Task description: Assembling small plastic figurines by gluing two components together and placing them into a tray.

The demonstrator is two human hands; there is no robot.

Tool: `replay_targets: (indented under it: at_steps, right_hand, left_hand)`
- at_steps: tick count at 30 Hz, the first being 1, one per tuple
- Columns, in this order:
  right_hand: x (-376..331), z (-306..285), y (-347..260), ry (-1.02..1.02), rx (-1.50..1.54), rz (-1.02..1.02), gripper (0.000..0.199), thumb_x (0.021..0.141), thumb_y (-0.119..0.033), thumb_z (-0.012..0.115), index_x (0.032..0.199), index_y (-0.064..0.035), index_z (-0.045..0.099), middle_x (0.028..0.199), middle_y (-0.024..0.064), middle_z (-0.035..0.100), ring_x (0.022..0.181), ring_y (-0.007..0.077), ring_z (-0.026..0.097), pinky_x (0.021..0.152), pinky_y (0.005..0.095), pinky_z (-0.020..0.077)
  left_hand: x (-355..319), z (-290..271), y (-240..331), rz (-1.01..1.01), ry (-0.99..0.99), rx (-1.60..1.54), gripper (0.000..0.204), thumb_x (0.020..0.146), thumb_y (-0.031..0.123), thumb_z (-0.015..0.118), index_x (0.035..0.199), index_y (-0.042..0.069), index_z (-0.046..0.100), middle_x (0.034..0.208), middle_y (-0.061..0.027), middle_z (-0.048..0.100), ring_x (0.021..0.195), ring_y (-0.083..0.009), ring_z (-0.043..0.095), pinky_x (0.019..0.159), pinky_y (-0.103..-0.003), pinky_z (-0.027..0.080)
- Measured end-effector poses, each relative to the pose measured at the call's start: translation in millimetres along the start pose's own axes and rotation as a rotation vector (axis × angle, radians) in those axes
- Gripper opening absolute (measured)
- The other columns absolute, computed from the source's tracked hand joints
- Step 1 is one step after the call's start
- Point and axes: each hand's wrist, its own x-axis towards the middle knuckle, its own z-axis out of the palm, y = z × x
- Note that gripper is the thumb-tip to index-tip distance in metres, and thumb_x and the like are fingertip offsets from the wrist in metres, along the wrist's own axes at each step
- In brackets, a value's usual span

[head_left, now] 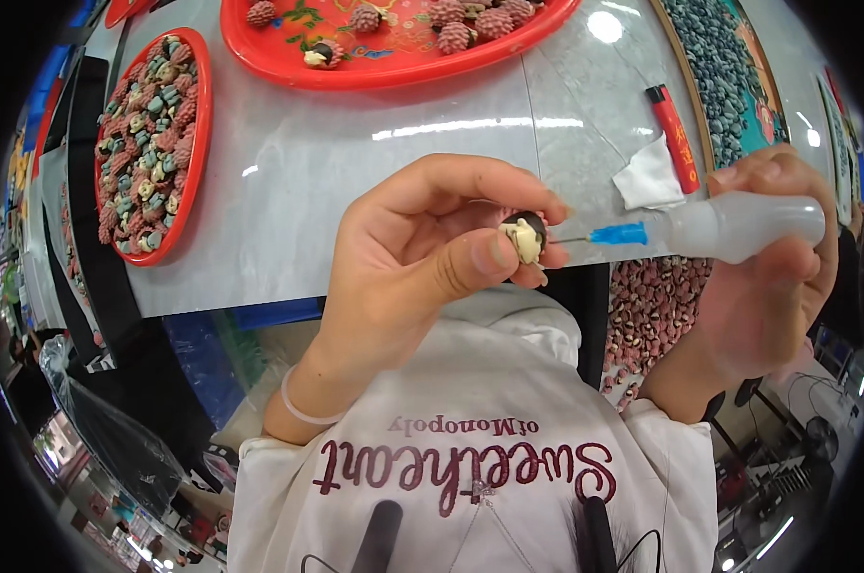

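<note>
Between the thumb and fingers of my left hand (403, 234) is a small figurine (524, 236) with a cream front and a dark brown top, held above the table's near edge. My right hand (776, 296) is closed around a translucent squeeze bottle (747, 226), which lies almost level and points left. A blue needle tip (619, 234) is fitted to the bottle. Its thin metal needle reaches to the figurine's right side; whether it touches cannot be made out. My left fingers cover the figurine's back.
A large red tray (384, 76) at the far side holds pink, cone-like pieces. Another red tray (202, 143) at left is heaped with pink, cream and grey-blue pieces. White tissue (651, 177) and a red, black-capped stick (678, 143) lie right. Dark pebble-like pieces (714, 86) fill a wood-edged tray.
</note>
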Motion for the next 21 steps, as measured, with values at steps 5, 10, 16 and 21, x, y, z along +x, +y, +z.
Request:
replay_targets:
  at_steps: [5, 10, 16, 21]
  right_hand:
    - [-4.4, -8.3, -4.7, -0.077, -0.153, -0.378, 0.043, 0.077, -0.033, 0.057, 0.091, 0.0066, 0.050, 0.074, 0.0151, 0.049, 0.066, 0.0181, 0.044, 0.057, 0.0273, 0.0361]
    - [-6.2, -4.4, -18.5, -0.144, -0.173, -0.455, 0.046, 0.074, -0.034, 0.061, 0.091, 0.0073, 0.049, 0.073, 0.0154, 0.048, 0.062, 0.0177, 0.043, 0.052, 0.0271, 0.0348]
    - [-3.3, -6.3, -9.4, -0.145, -0.093, -0.355, 0.046, 0.073, -0.032, 0.063, 0.093, 0.0069, 0.048, 0.081, 0.0171, 0.049, 0.069, 0.0189, 0.048, 0.056, 0.0262, 0.0404]
    - [0.0, 15.7, 10.7, 0.184, 0.221, -0.011, 0.031, 0.074, -0.015, 0.062, 0.093, 0.0019, 0.045, 0.086, 0.0150, 0.053, 0.070, 0.0189, 0.054, 0.061, 0.0263, 0.0456]
  left_hand:
    - [-3.4, -1.7, -4.2, 0.009, -0.027, -0.052, 0.032, 0.079, 0.020, 0.060, 0.099, -0.003, 0.049, 0.096, -0.0151, 0.054, 0.078, -0.0161, 0.058, 0.066, -0.022, 0.049]
    - [-2.1, -5.3, -7.3, 0.058, -0.083, -0.108, 0.027, 0.080, 0.011, 0.058, 0.099, -0.005, 0.049, 0.097, -0.0158, 0.056, 0.083, -0.0193, 0.059, 0.071, -0.025, 0.050]
    - [0.4, -5.8, -3.4, 0.069, -0.054, -0.112, 0.026, 0.080, 0.010, 0.058, 0.100, -0.005, 0.049, 0.097, -0.0157, 0.055, 0.083, -0.0200, 0.059, 0.070, -0.026, 0.050]
    - [-0.7, -0.6, -1.0, 0.000, 0.017, -0.075, 0.030, 0.078, 0.013, 0.061, 0.099, -0.005, 0.049, 0.097, -0.0171, 0.054, 0.084, -0.0215, 0.058, 0.069, -0.027, 0.050]
